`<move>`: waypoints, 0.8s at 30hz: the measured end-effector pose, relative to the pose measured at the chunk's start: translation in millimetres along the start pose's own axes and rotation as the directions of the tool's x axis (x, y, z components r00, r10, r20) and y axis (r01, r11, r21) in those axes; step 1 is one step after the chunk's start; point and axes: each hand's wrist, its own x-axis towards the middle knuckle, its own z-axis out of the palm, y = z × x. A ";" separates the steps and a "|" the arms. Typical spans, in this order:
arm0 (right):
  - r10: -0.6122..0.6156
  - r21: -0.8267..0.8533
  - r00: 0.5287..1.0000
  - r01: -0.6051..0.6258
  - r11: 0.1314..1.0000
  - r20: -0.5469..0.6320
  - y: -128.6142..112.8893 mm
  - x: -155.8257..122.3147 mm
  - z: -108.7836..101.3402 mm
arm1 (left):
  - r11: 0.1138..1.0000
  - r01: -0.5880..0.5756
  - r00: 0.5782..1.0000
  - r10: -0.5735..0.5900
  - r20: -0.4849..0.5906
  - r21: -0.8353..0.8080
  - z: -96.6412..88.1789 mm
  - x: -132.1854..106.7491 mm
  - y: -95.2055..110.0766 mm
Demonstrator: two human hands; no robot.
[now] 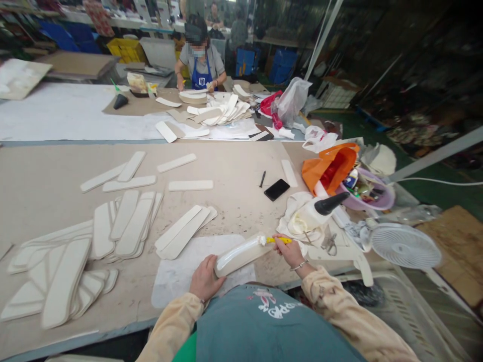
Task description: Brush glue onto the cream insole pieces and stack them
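My left hand (206,279) is closed around the near end of a long white padded strip (241,254) that shines wet on top. My right hand (290,250) pinches a yellow-handled brush (277,240), its white bristles touching the strip's far end. Below the strip lies a white sheet (177,274) on the brown table (49,186). A glue bottle with a black nozzle (320,208) lies on its side just past my right hand.
Stacks of white strips (124,221) cover the table's left and centre. A black phone (276,189) and pen (262,178) lie farther out. An orange bag (328,166), purple basin (377,198) and white fan (405,245) crowd the right. Another person (199,60) works at the far table.
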 end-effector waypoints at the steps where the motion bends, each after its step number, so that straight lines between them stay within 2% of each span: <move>1: -0.002 -0.002 1.000 0.002 1.000 -0.017 0.2 0.0 -3.0 | 1.000 -0.003 1.000 0.003 -0.001 -0.001 -0.5 0.0 0.5; 4: -0.025 0.002 0.999 0.025 1.000 -0.030 -3.1 -5.1 -3.8 | 1.000 -0.012 1.000 0.012 -0.003 -0.005 -2.1 -0.2 2.0; 7: -0.043 0.040 0.998 0.042 0.998 0.043 -11.9 -16.2 11.4 | 1.000 -0.008 1.000 0.008 -0.002 0.000 -3.2 -0.5 3.3; 10: -0.051 0.094 0.977 0.032 0.995 0.207 -23.2 -29.1 39.6 | 1.000 0.002 1.000 -0.002 0.001 0.011 -3.4 -0.8 4.7; 13: -0.065 0.165 0.913 -0.003 0.986 0.403 -32.4 -38.2 69.2 | 1.000 0.013 1.000 -0.014 0.003 0.022 -3.4 -1.0 6.2; 15: -0.078 0.199 0.874 -0.022 0.980 0.480 -35.4 -41.0 84.3 | 1.000 0.015 1.000 -0.015 0.006 0.024 -3.3 -1.0 6.8; 19: -0.079 0.198 0.847 -0.032 0.980 0.525 -32.6 -41.8 99.9 | 1.000 0.010 1.000 -0.010 0.006 0.021 -3.0 -0.9 6.6; 24: -0.057 0.172 0.846 -0.042 0.984 0.529 -23.8 -41.5 99.8 | 1.000 0.014 1.000 -0.014 -0.004 0.015 -2.1 -1.3 5.5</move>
